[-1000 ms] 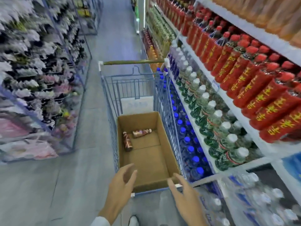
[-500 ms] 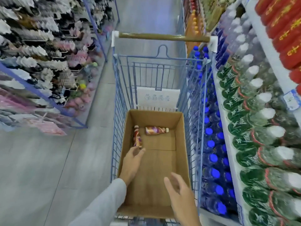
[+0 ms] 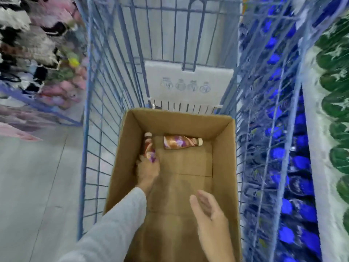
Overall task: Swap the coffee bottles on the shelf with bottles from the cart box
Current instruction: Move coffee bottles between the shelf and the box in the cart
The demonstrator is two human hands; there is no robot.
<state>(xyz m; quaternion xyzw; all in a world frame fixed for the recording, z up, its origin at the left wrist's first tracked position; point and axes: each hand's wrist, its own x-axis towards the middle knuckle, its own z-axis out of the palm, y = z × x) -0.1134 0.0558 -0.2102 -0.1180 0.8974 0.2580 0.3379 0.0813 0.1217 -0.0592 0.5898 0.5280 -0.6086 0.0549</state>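
Inside the cardboard box (image 3: pixel 224 154) in the cart (image 3: pixel 98 114), the left hand (image 3: pixel 147 172) is closing its fingers around a coffee bottle (image 3: pixel 148 149) while the right hand (image 3: pixel 211 220) is hovering spread and empty, lifting presumably coming next.

Shop aisle: cart (image 3: pixel 98 114), stocked shelves (image 3: pixel 309 129).

Cardboard box (image 3: pixel 224 167): plain brown. Upright-lying bottle (image 3: pixel 148 148): brown and purple swirl label, white cap. Crosswise bottle (image 3: pixel 180 142): copper-brown and purple swirl, white cap. Cart (image 3: pixel 105 95): blue wire mesh; pale grey panel (image 3: pixel 188 82) with faint grey pictograms. Sleeve (image 3: pixel 113 227): light grey. Shelf bottles: blue caps (image 3: pixel 277 154); green labels with white pattern (image 3: pixel 336 103). Floor (image 3: pixel 37 186): grey.
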